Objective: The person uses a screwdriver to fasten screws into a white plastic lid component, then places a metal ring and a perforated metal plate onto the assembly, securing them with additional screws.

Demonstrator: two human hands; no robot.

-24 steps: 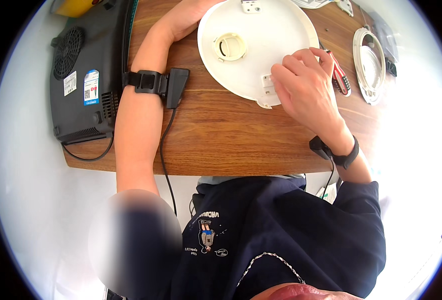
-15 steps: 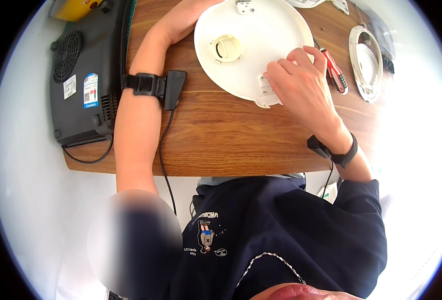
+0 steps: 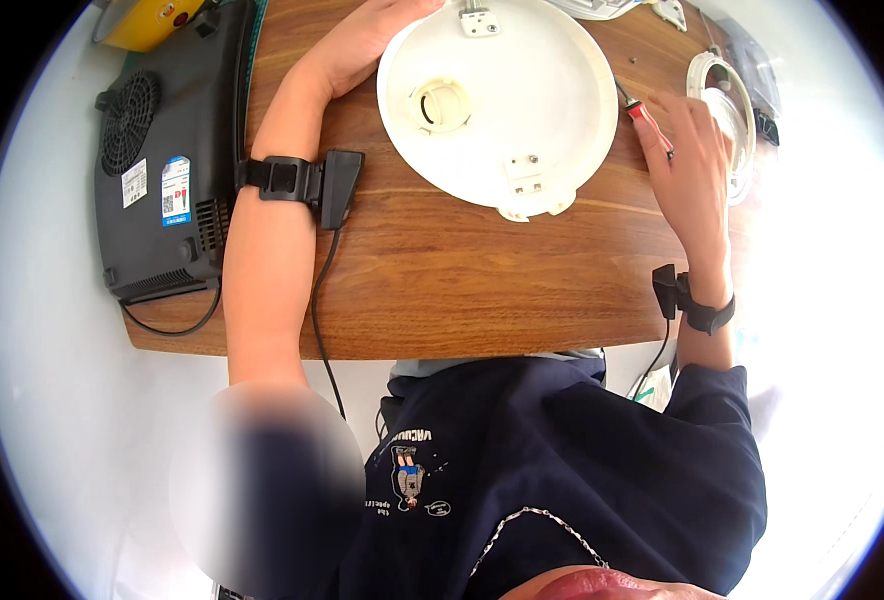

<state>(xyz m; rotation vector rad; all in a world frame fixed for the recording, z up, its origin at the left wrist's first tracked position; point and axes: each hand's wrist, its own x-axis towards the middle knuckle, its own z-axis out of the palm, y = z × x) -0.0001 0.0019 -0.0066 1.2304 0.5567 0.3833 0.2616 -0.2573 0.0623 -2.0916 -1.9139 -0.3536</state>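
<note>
A white round plastic shell lies on the table with its hollow side up. Inside it are a raised ring and small screwed-on brackets. My left hand grips the shell's upper left rim, its fingertips partly cut off by the picture's top. My right hand hovers over a red-handled screwdriver to the right of the shell. Its fingers are stretched out, the thumb apart, with the red handle showing between them. The lower part of the screwdriver's handle is hidden under the hand.
A black appliance with a round vent and a cord takes up the left side, a yellow container behind it. A white ring-shaped part lies beyond my right hand. The wooden table's front edge is close to my body.
My right hand has left the shell's lower bracket and moved right, over the screwdriver. My left hand stays at the shell's rim. The whole view has shifted slightly.
</note>
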